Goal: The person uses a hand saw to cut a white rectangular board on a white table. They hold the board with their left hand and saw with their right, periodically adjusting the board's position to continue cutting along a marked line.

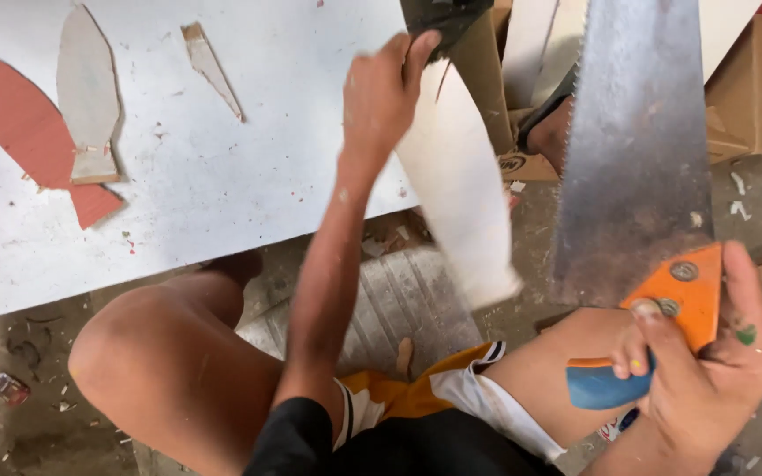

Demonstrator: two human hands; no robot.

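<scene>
My left hand is raised over the edge of a white board and grips a long white leaf-shaped cut piece that hangs down and looks blurred. My right hand holds a hand saw by its orange and blue handle. The saw's grey toothed blade points up and away from me. The saw is to the right of the white piece and apart from it.
On the white board lie a red leaf-shaped piece, a grey-white leaf-shaped piece and a thin sliver. My bare knees sit below the board. Cardboard boxes stand at the far right. Scraps litter the dirty floor.
</scene>
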